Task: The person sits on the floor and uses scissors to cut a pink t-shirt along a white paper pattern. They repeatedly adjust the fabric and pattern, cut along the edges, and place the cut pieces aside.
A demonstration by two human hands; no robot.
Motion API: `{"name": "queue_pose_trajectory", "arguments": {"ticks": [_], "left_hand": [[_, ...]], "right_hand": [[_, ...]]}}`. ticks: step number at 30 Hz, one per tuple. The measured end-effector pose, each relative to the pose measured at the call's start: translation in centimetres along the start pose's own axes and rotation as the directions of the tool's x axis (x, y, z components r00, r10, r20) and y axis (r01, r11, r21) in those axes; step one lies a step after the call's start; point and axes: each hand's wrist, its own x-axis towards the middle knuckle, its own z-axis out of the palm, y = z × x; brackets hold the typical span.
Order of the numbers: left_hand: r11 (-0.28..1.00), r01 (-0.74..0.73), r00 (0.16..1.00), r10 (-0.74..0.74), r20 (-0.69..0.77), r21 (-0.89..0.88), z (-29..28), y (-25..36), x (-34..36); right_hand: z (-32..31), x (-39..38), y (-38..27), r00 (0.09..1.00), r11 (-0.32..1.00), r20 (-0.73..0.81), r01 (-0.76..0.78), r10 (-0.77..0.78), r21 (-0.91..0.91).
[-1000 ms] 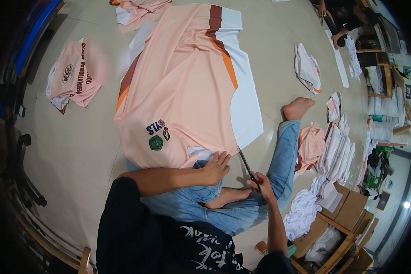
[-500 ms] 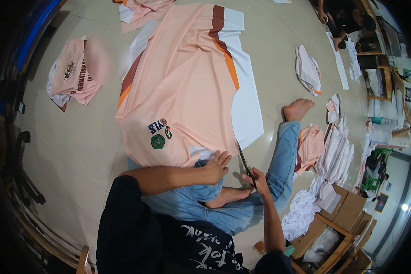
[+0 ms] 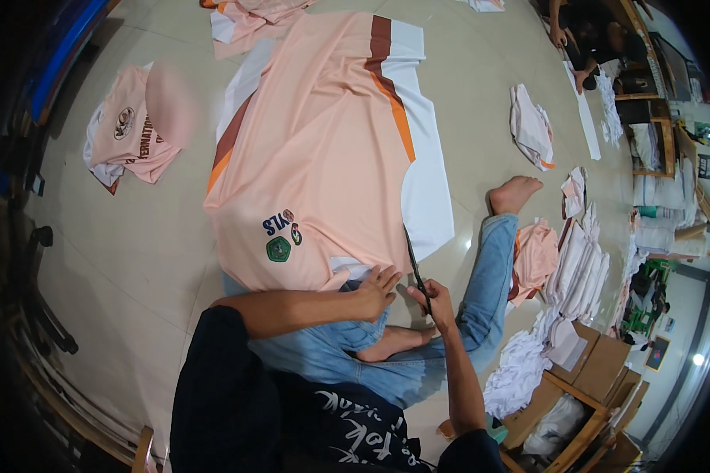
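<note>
A large printed fabric piece (image 3: 339,165) lies over the floor in front of me, peach with brown and orange stripes, white borders and small badges near my lap. My left hand (image 3: 377,293) rests flat with fingers spread on its near edge, beside a small white patch. Wrapped round the handles of dark long-bladed scissors (image 3: 414,264), my right hand (image 3: 431,299) holds them pointing away from me. Their blades lie along the line between the peach cloth and the white strip (image 3: 430,209) on the right. How far apart the blades are is unclear.
A folded peach bundle (image 3: 138,134) lies on the tiled floor at left. To the right are more peach cloth (image 3: 535,256), a white pile (image 3: 519,370) and cardboard boxes (image 3: 599,359). My bare foot (image 3: 514,194) is close to the white strip. Another person's arm (image 3: 558,24) shows at far right.
My right hand and the scissors have moved forward and slightly left, further up along the edge of the white strip. My left hand stays in nearly the same place on the cloth.
</note>
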Motion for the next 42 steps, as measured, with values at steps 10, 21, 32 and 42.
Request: {"name": "queue_pose_trajectory", "arguments": {"ticks": [10,21,32,42], "left_hand": [[1.0,0.013,1.0,-0.013,-0.025,0.001,0.6,-0.1,-0.1],[1.0,-0.006,0.997,0.005,-0.072,-0.018,1.3,-0.1,0.1],[0.988,-0.091,0.995,0.085,-0.055,-0.123,0.3,-0.9,-1.4],[0.991,-0.078,0.997,0.079,-0.001,-0.108,0.4,-0.5,-1.4]], "right_hand": [[1.7,1.4,-2.9,1.0,0.999,0.01,-0.017,0.016,0.05],[3.5,2.2,-6.1,0.999,0.986,-0.02,-0.031,0.035,0.161],[6.1,2.5,-6.9,0.993,0.975,-0.102,-0.038,0.061,0.22],[9.2,3.3,-9.8,0.973,0.942,-0.193,-0.055,0.125,0.33]]}}
